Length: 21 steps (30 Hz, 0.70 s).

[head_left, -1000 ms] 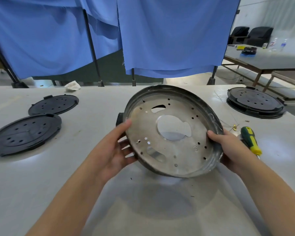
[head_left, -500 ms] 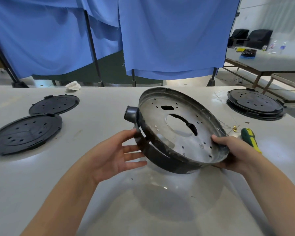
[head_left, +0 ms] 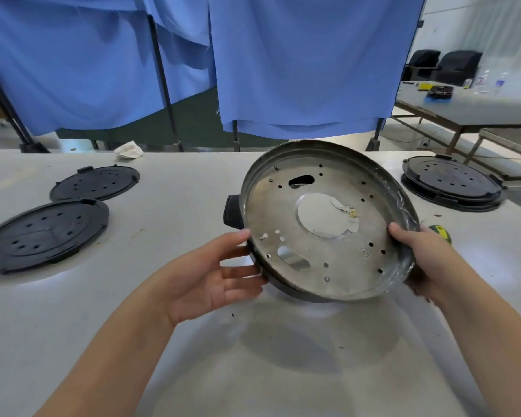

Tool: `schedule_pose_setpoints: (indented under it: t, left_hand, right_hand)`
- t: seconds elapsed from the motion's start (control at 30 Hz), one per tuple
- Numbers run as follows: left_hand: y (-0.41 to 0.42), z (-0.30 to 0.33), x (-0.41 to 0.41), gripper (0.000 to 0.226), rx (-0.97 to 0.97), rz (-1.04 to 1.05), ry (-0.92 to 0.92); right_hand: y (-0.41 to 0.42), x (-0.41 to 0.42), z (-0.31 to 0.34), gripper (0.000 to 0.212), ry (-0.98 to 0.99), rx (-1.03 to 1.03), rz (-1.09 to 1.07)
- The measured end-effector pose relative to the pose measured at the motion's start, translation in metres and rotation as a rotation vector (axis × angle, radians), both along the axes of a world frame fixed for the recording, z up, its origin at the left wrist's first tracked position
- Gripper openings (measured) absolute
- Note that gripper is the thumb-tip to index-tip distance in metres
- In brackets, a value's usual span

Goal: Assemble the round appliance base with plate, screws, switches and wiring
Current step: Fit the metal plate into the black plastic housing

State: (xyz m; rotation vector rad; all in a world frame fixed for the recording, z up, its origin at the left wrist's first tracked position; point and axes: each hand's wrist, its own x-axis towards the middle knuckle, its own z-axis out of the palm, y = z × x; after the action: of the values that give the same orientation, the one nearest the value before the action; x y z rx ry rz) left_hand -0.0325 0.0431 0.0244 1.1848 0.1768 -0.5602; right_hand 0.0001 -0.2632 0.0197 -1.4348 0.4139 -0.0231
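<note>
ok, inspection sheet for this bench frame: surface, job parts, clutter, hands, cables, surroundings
Surface: pale worktable, a few dark specks near the middle.
Job's things: round metal base held tilted above the table, perforated, with a large centre cutout; black knob on its left edge. Two black perforated plates lie flat at left; a stacked black plate at right.
Clutter: crumpled white wad at the far edge; green-yellow screwdriver handle, mostly hidden.
Hands: left hand touches the base's left rim, fingers fairly straight; right hand grips the right rim.
Cables: thin wire with brass terminals seen through the cutout.
Surroundings: blue curtains, second table, dark chairs.
</note>
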Motion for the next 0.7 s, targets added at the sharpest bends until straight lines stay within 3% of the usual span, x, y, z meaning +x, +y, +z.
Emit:
schedule_pose_setpoints:
  t: [0.4, 0.7]
  left_hand:
    - [-0.017, -0.008, -0.002, 0.041, 0.112, 0.021, -0.051]
    - [-0.016, -0.009, -0.001, 0.041, 0.103, 0.025, -0.028]
  right_hand:
    - [0.004, 0.0, -0.007, 0.012, -0.17, -0.121, -0.024]
    - [0.005, -0.002, -0.005, 0.007, -0.165, -0.159, -0.034]
